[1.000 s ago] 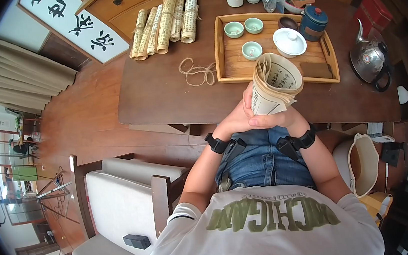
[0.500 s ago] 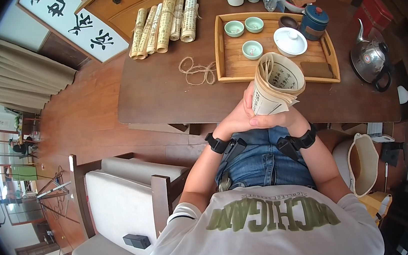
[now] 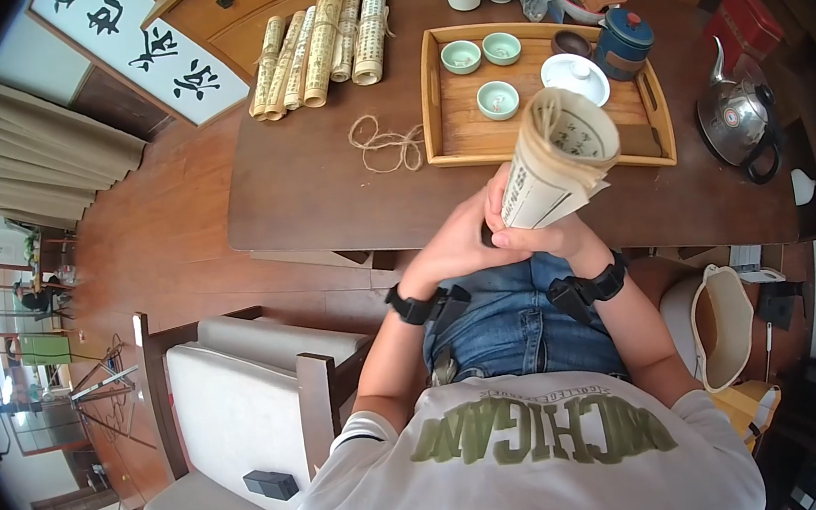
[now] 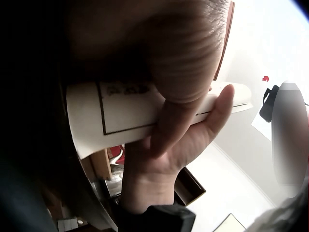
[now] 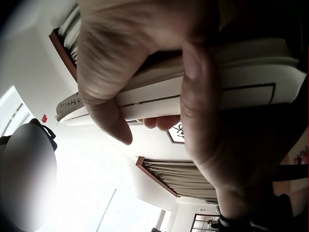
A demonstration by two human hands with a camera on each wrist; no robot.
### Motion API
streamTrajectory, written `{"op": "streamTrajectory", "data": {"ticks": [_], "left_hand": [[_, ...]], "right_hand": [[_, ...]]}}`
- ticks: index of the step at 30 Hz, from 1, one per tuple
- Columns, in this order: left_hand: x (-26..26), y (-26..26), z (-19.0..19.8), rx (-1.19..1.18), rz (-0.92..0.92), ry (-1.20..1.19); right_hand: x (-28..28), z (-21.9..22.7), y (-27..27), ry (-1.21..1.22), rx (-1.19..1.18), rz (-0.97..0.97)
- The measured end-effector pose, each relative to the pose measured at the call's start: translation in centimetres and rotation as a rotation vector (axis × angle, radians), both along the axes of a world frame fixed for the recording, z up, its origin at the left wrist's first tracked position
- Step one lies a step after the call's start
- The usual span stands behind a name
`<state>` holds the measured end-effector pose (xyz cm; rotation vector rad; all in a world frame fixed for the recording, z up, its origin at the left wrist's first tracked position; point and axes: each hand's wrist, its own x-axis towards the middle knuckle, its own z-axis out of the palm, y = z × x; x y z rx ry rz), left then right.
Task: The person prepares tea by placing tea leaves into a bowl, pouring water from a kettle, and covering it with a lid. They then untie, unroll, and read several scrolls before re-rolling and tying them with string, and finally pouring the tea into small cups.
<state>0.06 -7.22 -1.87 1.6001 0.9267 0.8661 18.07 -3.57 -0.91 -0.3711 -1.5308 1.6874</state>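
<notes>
A thick roll of printed paper sheets [image 3: 559,182] stands tilted in front of the person's lap, its wide open end up and showing lines of dark characters. My left hand [image 3: 460,239] grips it from the left. From the other side my right hand [image 3: 555,238] holds it too, with the thumb laid across the lower part. In the left wrist view a bent thumb presses on the rolled paper [image 4: 128,111], and the other hand reaches round from below. Loose sheet edges show along the roll [image 5: 246,92] in the right wrist view. The palms' inner sides are hidden.
Several tied paper scrolls [image 3: 322,48] lie at the table's back left. A loose loop of twine [image 3: 383,145] lies beside a wooden tray [image 3: 429,101] with green cups [image 3: 497,100], a lidded white bowl [image 3: 578,84] and a blue canister [image 3: 623,41]. A steel kettle [image 3: 737,122] stands right.
The roll has tilted further to the right, its open end a little higher. My left wrist has shifted left and slightly down. The head view has turned slightly; the table things stay put.
</notes>
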Motion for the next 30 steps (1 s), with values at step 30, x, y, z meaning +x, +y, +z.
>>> {"op": "streamTrajectory", "data": {"ticks": [30], "left_hand": [[-9.5, 3.0, -2.2, 0.512, 0.990, 1.042]], "right_hand": [[-1.0, 0.4, -0.9, -0.124, 0.085, -0.157]]}}
